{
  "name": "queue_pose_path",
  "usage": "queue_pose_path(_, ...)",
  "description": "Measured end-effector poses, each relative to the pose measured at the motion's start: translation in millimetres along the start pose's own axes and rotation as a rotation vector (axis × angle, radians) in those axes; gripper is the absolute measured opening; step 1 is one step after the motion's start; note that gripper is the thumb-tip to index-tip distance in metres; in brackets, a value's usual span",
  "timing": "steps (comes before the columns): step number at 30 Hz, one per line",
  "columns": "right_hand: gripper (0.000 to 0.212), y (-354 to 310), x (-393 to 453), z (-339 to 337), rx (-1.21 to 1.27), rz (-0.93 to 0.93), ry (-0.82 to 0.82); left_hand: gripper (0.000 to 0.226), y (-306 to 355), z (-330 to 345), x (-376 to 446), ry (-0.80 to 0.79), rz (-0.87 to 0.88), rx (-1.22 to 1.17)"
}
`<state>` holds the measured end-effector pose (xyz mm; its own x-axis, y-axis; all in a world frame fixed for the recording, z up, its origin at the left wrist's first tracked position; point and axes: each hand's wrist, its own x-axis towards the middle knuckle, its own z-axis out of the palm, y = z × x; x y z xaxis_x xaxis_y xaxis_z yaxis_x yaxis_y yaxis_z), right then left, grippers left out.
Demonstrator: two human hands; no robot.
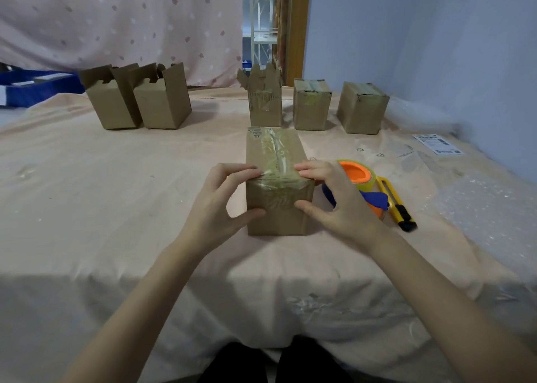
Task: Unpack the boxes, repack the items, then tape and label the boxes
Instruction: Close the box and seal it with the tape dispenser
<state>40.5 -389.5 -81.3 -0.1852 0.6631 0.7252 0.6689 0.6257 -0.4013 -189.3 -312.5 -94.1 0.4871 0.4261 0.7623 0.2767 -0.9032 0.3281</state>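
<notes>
Centrally, both hands grip the near end of a closed cardboard box point(276, 179) lying lengthwise on the cloth-covered table point(116, 194). The left hand point(220, 205) curls its fingers over the top edge, thumb pressed on the near face; the right hand point(334, 199) mirrors it, fingertips on the taped top, thumb on the front. Clear tape point(276, 156) runs along the top seam and folds over the near edge.

Just right of the box, partly hidden behind the right hand, lies a tape dispenser point(360, 179) with an orange core and blue handle, and beside it a yellow utility knife point(396, 205). Farther right a printed label point(438, 144) lies flat, with bubble wrap point(479, 205) spread along the table's right side.

Directly behind the held box stands an open box point(266, 103) with ragged flaps up; its contents cannot be seen. To its right stand two sealed boxes point(311, 106) point(361, 108), well apart from the hands. At far left two open boxes point(112, 103) point(164, 101) stand touching, flaps raised, insides hidden. A blue bin point(35, 89) is cut off at the left edge.
</notes>
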Motion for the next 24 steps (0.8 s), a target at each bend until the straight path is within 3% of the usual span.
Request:
queue_pose_path(2,0.048,1,3,-3,-0.025,-0.007,-0.05,0.066,-2,-1,-3,-0.028,-0.018,-0.007)
queue_pose_path(7,0.036,-2,5,-11,0.086,0.112,-0.05,0.038,1,-5,9,0.03,0.0,-0.101)
queue_pose_path(12,0.038,1,2,-16,0.04,0.069,-0.131,0.038,2,-10,5,-0.047,-0.021,-0.088)
queue_pose_path(14,0.028,-8,12,-22,0.105,0.158,-0.142,0.027,11,-20,11,-0.04,-0.116,-0.184)
queue_pose_path(17,0.033,-24,35,-23,0.134,0.285,-0.088,0.042,31,-24,32,0.045,-0.315,-0.177)
queue_pose_path(20,0.031,-26,48,-18,0.002,0.253,-0.08,0.05,38,-20,42,0.022,-0.231,0.088)
queue_pose_path(24,0.016,-12,40,-14,-0.087,0.106,-0.056,0.039,24,-14,32,0.035,-0.085,0.085)
